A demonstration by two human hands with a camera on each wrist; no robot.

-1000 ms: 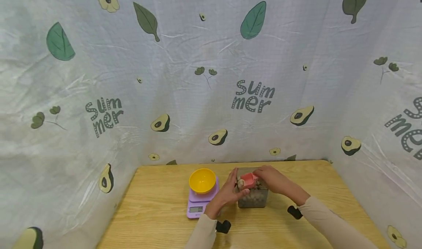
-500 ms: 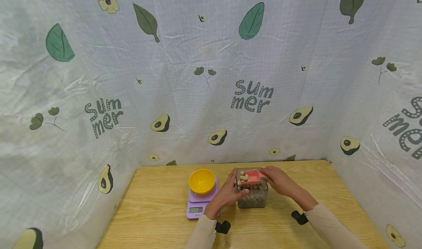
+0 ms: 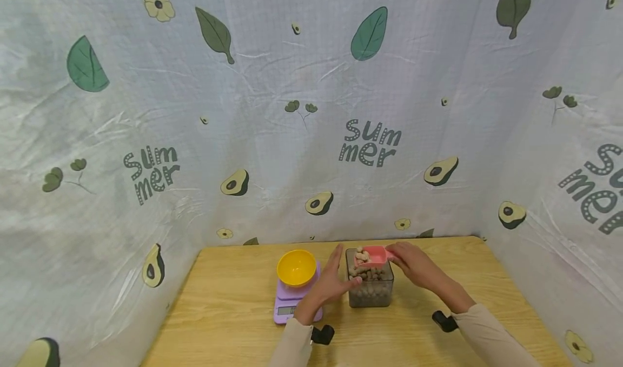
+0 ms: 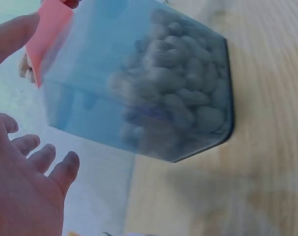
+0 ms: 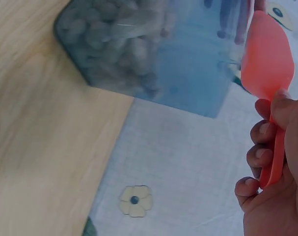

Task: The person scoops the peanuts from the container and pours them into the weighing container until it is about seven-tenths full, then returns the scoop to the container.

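My right hand (image 3: pixel 415 265) grips the handle of a pink scoop (image 3: pixel 377 254), held level at the top of a clear grey container (image 3: pixel 371 298). Unshelled peanuts (image 3: pixel 362 255) lie at the scoop's left, front end. More peanuts (image 4: pixel 180 73) fill the lower part of the container, seen through its wall. In the right wrist view, fingers and thumb wrap the scoop's handle (image 5: pixel 275 162). My left hand (image 3: pixel 330 285) is beside the container's left wall, thumb and fingers spread apart. In the left wrist view its fingers (image 4: pixel 43 157) hold nothing.
Left of the container, a yellow bowl (image 3: pixel 296 268) stands on a lilac kitchen scale (image 3: pixel 284 319) with a small display. The wooden table (image 3: pixel 229 291) meets a printed white curtain (image 3: pixel 272 215) at the back and sides.
The scoop has come up from among the peanuts to the container's top with peanuts in it. My left hand has moved slightly left, off the container's rim.
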